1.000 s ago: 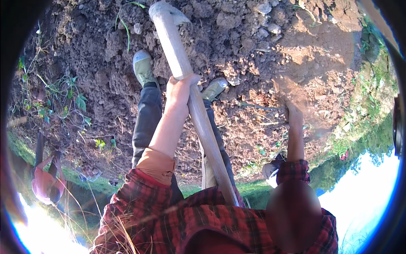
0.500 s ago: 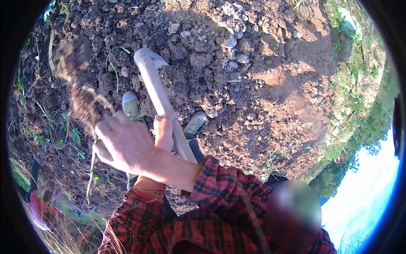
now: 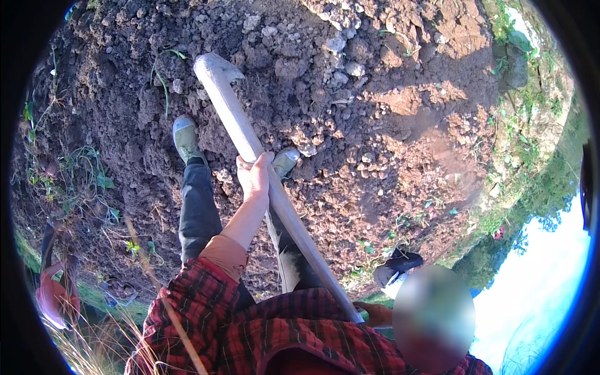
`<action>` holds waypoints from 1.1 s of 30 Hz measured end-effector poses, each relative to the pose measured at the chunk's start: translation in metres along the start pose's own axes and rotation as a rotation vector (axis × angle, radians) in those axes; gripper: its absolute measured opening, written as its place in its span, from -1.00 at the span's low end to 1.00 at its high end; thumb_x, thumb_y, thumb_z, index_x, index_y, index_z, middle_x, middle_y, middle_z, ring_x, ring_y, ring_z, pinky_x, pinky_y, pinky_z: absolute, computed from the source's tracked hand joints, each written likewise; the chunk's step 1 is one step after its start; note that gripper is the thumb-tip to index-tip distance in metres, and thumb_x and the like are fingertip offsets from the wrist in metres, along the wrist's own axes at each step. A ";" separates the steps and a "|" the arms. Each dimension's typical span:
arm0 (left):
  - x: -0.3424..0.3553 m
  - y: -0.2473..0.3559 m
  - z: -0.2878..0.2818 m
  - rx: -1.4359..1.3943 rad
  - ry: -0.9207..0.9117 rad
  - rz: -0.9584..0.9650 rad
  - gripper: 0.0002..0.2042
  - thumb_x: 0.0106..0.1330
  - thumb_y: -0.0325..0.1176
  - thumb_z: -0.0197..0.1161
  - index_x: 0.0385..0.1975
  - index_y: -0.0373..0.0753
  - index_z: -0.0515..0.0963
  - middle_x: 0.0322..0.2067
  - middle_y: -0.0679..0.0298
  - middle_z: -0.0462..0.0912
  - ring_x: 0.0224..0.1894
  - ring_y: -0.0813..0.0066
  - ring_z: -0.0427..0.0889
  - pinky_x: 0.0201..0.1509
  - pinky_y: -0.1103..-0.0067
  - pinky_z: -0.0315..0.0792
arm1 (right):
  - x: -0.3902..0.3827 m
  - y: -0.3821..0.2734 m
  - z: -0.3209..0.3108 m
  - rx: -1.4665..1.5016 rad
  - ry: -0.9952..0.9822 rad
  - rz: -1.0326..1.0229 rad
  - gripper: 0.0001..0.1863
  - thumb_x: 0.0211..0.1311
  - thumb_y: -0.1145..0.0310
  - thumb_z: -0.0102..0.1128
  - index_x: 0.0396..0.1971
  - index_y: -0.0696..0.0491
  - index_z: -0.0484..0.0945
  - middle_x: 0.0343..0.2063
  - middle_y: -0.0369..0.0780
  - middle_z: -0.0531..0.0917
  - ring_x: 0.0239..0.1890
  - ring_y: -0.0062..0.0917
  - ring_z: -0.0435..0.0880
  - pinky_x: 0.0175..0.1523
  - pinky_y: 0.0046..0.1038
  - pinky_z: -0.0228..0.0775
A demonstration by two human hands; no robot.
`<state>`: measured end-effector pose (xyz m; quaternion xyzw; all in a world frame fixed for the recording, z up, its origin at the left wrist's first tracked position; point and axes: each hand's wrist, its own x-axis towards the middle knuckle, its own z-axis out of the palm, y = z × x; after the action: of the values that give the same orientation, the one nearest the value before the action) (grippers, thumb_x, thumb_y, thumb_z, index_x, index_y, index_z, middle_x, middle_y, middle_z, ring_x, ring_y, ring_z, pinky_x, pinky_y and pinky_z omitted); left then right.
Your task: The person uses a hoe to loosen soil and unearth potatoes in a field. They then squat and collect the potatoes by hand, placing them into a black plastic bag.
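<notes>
A hoe with a long pale wooden handle point(image 3: 234, 119) slants from the soil down to my right hip. Its head point(image 3: 215, 65) rests against the dark clods, the blade largely hidden. My left hand point(image 3: 254, 176) is wrapped round the middle of the handle, between my two shoes. Beside the handle's lower end, against my plaid shirt, is my right hand point(image 3: 377, 315). It lies in shade and is partly covered by a blurred round patch, so its fingers and grip do not show clearly.
Loose broken soil point(image 3: 144, 87) surrounds my shoes point(image 3: 185, 134). Uprooted green vines point(image 3: 87, 175) lie at left. Another person in pink point(image 3: 56, 294) is at lower left, near dry grass point(image 3: 94, 350). A dark and white shape point(image 3: 398, 265) stands at right, and a grassy bank point(image 3: 531, 137) rises beyond.
My right hand has let go of the earthy clump with stalks and drawn back across to the lower right. My left hand remains on the hoe handle.
</notes>
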<state>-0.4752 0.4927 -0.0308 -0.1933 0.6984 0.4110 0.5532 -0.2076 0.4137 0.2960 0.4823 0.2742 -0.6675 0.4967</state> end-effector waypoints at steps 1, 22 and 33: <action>-0.002 -0.009 -0.009 -0.028 0.046 -0.005 -0.61 -0.14 -0.43 0.30 -0.32 -0.21 0.26 -0.51 0.27 0.44 -0.63 0.51 0.44 -0.57 0.56 0.41 | -0.008 0.048 0.012 -0.026 -0.016 0.142 -0.06 -0.24 -0.11 0.34 0.14 0.08 0.17 -0.01 -0.02 0.41 0.08 -0.21 0.37 0.12 -0.30 0.22; -0.257 0.324 0.123 0.076 -0.334 1.166 -0.80 0.05 -0.48 0.18 -0.39 -0.44 0.36 -0.61 0.15 0.45 -0.56 0.37 0.50 -0.39 0.59 0.50 | 0.151 -0.112 -0.116 0.311 1.237 -0.693 -0.64 -0.16 0.12 0.33 -0.41 0.03 0.49 -0.51 -0.10 0.59 -0.40 -0.22 0.59 -0.28 -0.30 0.42; -0.173 0.116 0.144 0.368 -0.441 0.293 -0.92 0.10 -0.48 0.12 -0.48 -0.30 0.36 -0.71 0.30 0.39 -0.72 0.53 0.44 -0.65 0.54 0.44 | 0.077 -0.109 -0.076 0.453 1.036 -0.862 -0.65 -0.10 0.28 0.19 -0.37 0.18 0.36 -0.56 0.01 0.55 -0.54 -0.18 0.58 -0.39 -0.34 0.45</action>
<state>-0.4163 0.6419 0.1650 0.1065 0.6446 0.3852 0.6517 -0.2838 0.4862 0.1838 0.6775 0.4960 -0.5300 -0.1184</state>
